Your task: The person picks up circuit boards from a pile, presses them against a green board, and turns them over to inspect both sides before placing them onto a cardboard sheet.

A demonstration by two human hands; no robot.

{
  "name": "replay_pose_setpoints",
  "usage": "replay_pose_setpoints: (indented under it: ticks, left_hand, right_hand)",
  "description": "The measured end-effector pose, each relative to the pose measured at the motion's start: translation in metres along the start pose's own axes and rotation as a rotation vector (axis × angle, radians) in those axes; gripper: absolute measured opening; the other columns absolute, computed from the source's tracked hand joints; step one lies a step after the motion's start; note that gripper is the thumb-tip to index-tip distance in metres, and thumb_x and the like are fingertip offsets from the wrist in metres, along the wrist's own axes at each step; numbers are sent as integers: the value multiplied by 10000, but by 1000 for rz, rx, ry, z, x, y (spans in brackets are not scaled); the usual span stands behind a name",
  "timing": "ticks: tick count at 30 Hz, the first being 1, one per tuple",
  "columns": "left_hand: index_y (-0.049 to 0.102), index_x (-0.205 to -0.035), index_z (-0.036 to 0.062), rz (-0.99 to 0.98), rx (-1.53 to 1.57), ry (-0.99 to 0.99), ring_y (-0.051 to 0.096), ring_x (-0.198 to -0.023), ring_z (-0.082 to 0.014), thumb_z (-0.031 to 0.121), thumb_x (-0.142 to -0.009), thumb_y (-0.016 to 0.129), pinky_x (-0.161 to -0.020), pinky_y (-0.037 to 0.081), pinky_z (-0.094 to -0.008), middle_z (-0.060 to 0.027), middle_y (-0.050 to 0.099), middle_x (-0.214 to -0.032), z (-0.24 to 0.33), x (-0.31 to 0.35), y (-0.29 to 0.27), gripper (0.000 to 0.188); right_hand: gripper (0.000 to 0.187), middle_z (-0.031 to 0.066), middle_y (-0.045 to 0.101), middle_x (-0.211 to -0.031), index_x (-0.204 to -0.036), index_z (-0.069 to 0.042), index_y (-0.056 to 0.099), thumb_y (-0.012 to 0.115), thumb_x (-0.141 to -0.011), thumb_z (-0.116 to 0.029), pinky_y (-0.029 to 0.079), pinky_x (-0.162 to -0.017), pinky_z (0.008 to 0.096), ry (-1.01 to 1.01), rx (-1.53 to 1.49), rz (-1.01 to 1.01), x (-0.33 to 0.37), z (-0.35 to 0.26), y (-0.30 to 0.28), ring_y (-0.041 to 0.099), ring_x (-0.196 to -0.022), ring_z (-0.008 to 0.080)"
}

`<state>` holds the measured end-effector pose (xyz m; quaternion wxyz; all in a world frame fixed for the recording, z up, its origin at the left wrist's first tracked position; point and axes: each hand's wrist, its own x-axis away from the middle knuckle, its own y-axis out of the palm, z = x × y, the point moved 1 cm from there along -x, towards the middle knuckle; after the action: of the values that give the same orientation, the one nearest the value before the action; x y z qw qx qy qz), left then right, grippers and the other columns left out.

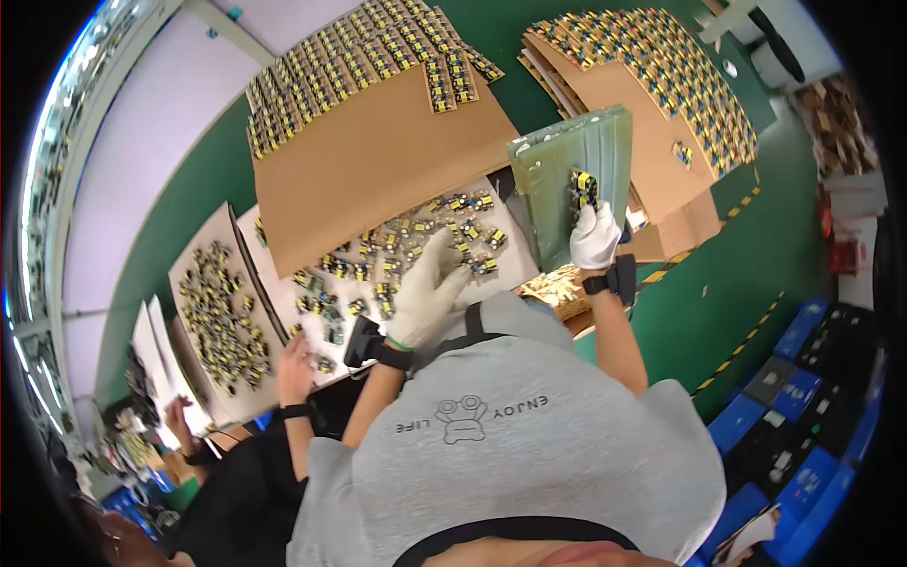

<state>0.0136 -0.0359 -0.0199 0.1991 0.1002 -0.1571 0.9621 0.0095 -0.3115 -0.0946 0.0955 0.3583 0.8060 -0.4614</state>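
Note:
My right hand (595, 238), in a white glove, is closed on a small circuit board (584, 189) with yellow and dark parts. It holds the board upright in front of a pale green slab (557, 222) with a ridged face. My left hand (427, 298), also gloved, reaches over loose circuit boards (378, 244) scattered on a white surface. Its fingers are apart, with the thumb pointing right, and some boards lie partly hidden beneath it.
Brown cardboard (378, 161) lies beyond, with rows of boards (350, 61) along its far edge. More boards in rows (661, 66) cover cardboard at the far right. At left, a co-worker's hand (295, 369) is near a heaped panel of boards (222, 317). Blue crates (798, 482) stand at lower right.

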Motion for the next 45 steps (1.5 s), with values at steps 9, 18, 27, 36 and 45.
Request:
replay_pose_setpoints:
  ticks: [9, 18, 27, 36, 45]
  left_hand:
    - [332, -1375, -16, -58, 3, 74, 564, -946, -145, 74, -883, 578, -829, 471, -278, -125, 598, -1059, -16, 14, 3, 557]
    - [391, -1337, -9, 11, 51, 54, 569, -939, -150, 135, -881, 588, -837, 471, -281, -119, 598, -1058, -45, 25, -1, 517]
    - [402, -1324, -16, 13, 139, -19, 562, -912, -128, 141, -884, 563, -809, 468, -266, -96, 595, -1032, -49, 29, 8, 494]
    - [383, -1339, -30, 2, 106, -42, 561, -980, -151, 159, -885, 565, -868, 458, -284, -109, 587, -1070, -41, 24, 12, 525]
    - [404, -1342, 2, 77, 465, -24, 585, -896, -124, 170, -856, 592, -718, 490, -256, -77, 591, -1079, -2, 38, -1, 547]
  right_hand:
    - [207, 154, 585, -715, -787, -94, 592, 485, -904, -226, 464, -592, 463, -145, 69, 107, -14, -4, -6, 575, -656, 382]
    - [254, 177, 622, -848, -852, -65, 596, 409, -941, -212, 471, -618, 469, 27, 230, -47, -2, 3, 11, 579, -688, 395]
    - [362, 186, 614, -753, -839, -56, 593, 370, -956, -316, 475, -654, 477, 26, 157, -71, -7, 1, 6, 598, -723, 393]
    - [437, 237, 617, -779, -871, -4, 610, 356, -978, -343, 463, -654, 491, 281, -49, -93, 18, -21, 2, 587, -756, 437]
    - [142, 174, 541, -671, -772, -59, 553, 488, -865, -146, 454, -569, 460, -501, -424, -645, 35, -93, -7, 571, -659, 372]
